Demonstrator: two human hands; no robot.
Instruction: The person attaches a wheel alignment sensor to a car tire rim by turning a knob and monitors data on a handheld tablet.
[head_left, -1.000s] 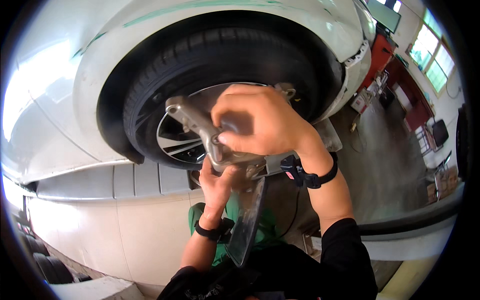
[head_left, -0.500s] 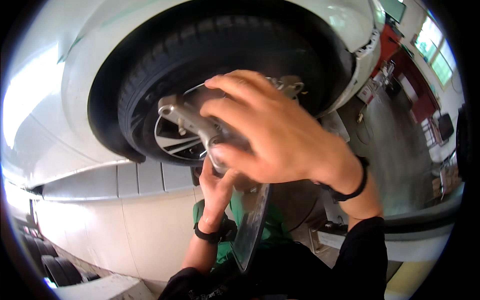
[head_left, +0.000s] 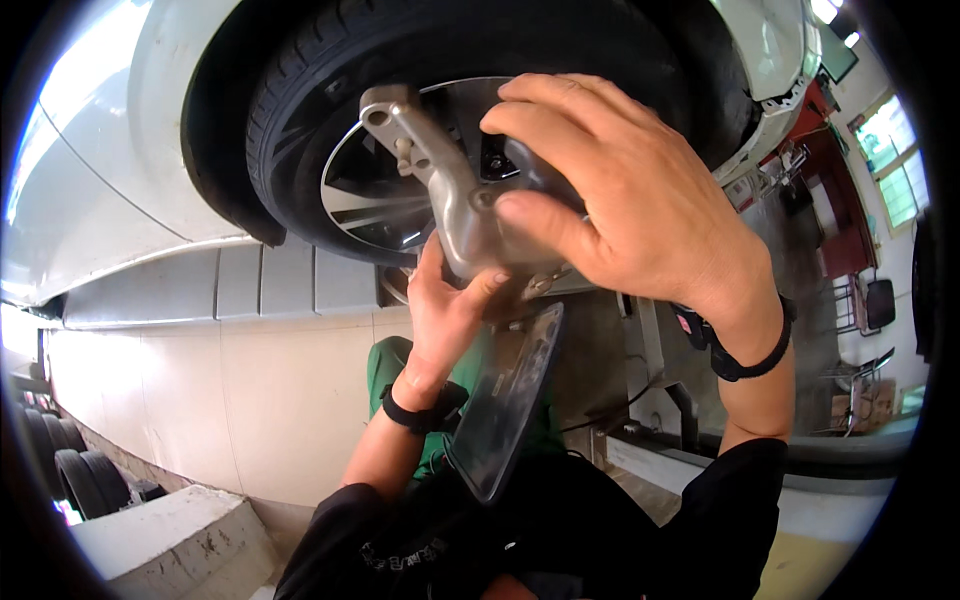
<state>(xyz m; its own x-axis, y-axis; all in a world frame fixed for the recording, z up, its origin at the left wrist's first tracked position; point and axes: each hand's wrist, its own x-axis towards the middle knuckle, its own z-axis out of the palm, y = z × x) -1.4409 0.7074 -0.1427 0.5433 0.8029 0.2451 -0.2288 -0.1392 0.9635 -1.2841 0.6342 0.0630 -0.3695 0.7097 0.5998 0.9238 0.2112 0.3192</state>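
Observation:
A grey metal clamp bracket (head_left: 450, 190) stands over the alloy rim (head_left: 355, 200) of a black tyre (head_left: 440, 35). My left hand (head_left: 445, 310) grips the bracket from below, thumb and fingers round its lower body. My right hand (head_left: 625, 195) lies over the bracket's right part with bent fingers around a dark rounded knob (head_left: 530, 160), its thumb near the middle bolt; how firmly it holds is partly hidden. Below the bracket hangs a dark flat rectangular panel (head_left: 505, 400), between my arms.
A white car body (head_left: 110, 170) surrounds the wheel, over grey lift platform sections (head_left: 165, 290) and pale tiles (head_left: 280, 400). Stacked tyres (head_left: 90, 480) and a pale block (head_left: 170, 545) are at lower left. A red bench (head_left: 835, 220), a chair (head_left: 880, 305) and a window (head_left: 890, 150) are at right.
The view has shifted, with the bracket higher in it. My right hand's fingers have uncurled somewhat and reach farther across the knob. My left hand stays under the bracket.

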